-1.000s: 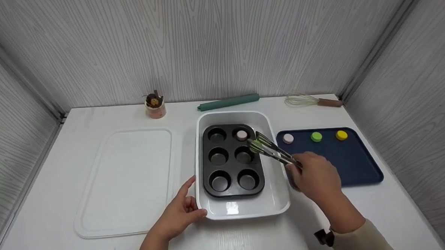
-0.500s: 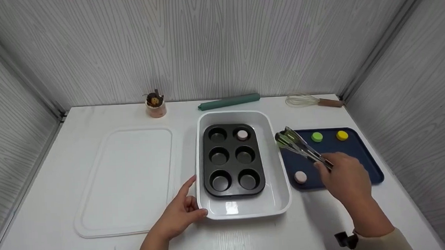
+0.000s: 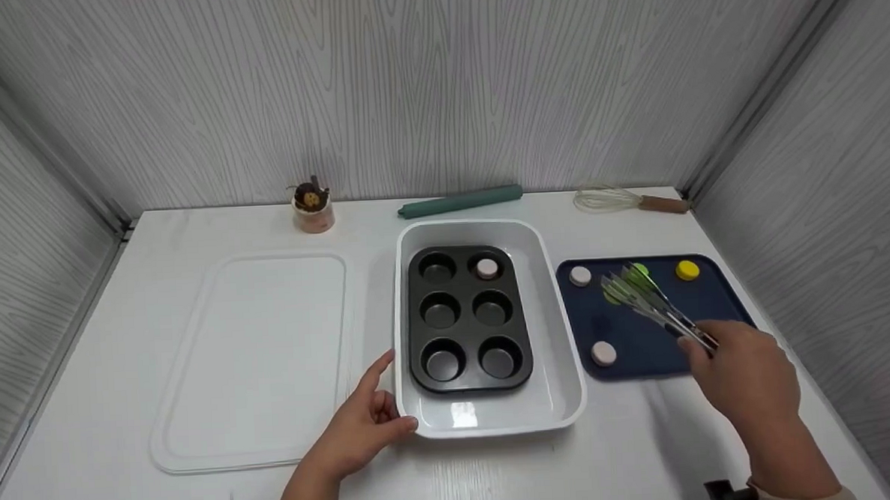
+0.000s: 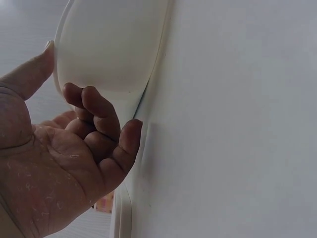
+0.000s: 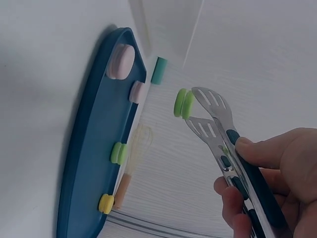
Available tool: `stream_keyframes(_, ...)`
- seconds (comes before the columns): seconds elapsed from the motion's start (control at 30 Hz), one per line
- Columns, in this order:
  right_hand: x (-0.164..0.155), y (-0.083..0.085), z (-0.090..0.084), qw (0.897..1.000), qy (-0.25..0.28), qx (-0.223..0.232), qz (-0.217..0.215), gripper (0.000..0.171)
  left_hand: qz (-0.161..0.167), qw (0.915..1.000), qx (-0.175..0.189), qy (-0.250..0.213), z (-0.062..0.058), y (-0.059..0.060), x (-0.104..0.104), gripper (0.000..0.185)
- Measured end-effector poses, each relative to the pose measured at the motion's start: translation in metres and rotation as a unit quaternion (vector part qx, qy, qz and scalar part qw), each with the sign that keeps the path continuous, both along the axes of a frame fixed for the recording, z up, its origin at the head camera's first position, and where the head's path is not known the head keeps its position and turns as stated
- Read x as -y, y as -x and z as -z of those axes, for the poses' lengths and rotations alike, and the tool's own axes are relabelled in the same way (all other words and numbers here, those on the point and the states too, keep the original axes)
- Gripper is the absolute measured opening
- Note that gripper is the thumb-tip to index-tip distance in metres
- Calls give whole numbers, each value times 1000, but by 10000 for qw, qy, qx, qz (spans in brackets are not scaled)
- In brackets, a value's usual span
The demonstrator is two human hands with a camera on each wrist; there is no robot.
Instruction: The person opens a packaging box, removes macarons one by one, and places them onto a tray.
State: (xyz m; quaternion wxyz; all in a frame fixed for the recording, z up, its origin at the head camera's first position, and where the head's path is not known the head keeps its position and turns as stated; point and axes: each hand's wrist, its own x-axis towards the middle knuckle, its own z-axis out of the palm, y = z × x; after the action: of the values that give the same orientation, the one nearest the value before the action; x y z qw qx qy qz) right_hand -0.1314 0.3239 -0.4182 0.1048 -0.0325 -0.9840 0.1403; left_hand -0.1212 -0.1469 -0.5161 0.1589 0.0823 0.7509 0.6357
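My right hand [image 3: 751, 376] grips metal tongs [image 3: 662, 308] with dark handle grips, over the navy tray [image 3: 644, 339]. Between the slotted tips of the tongs is a green macaron [image 5: 184, 103], clear of the tray in the right wrist view. On the tray lie two pink macarons [image 3: 603, 353], another green macaron [image 5: 118, 153] and a yellow macaron [image 3: 687, 270]. My left hand [image 3: 359, 430] touches the near left corner of a white basin [image 3: 565, 335] with thumb and straight index finger; its other fingers curl loosely. Inside the basin sits a dark muffin tin [image 3: 470, 335], one pink macaron [image 3: 487, 268] in its far right cup.
A white board or lid [image 3: 258, 363] lies flat on the left. Along the back are a small pot with a brown top [image 3: 312, 207], a green rolling pin [image 3: 462, 202] and a whisk [image 3: 631, 200]. Grey wood-grain panels [image 3: 438, 85] close off the back and sides.
My right hand has carried the tongs with the green macaron rightward, from above the muffin tin to above the tray. My left hand has stayed at the basin's corner.
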Motion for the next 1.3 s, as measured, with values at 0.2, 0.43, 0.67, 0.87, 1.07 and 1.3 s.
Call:
stream_keyframes(0.2, -19, -7, 1, 9978, -64, 603, 278, 41, 16, 9999, -42, 130, 1, 1, -1, 103)
stream_keyframes(0.43, -37, -14, 6, 9914, 6, 1182, 554, 45, 32, 9999, -114, 41, 2, 1, -1, 104)
stream_keyframes(0.67, -49, -22, 13, 9880, -69, 1361, 729, 43, 49, 9999, -155, -35, 1, 1, 0, 103)
stream_keyframes(0.87, -53, -31, 17, 9880, -46, 1358, 732, 35, 2, 9998, -115, -134, 1, -1, 0, 103)
stream_keyframes(1.07, -54, -35, 21, 9816, 108, 1687, 886, 39, -19, 9998, -116, -135, 1, 0, 0, 103)
stream_keyframes(1.3, -57, -36, 25, 9714, 312, 2105, 1049, 44, -27, 9999, -57, -108, 1, 0, -1, 103)
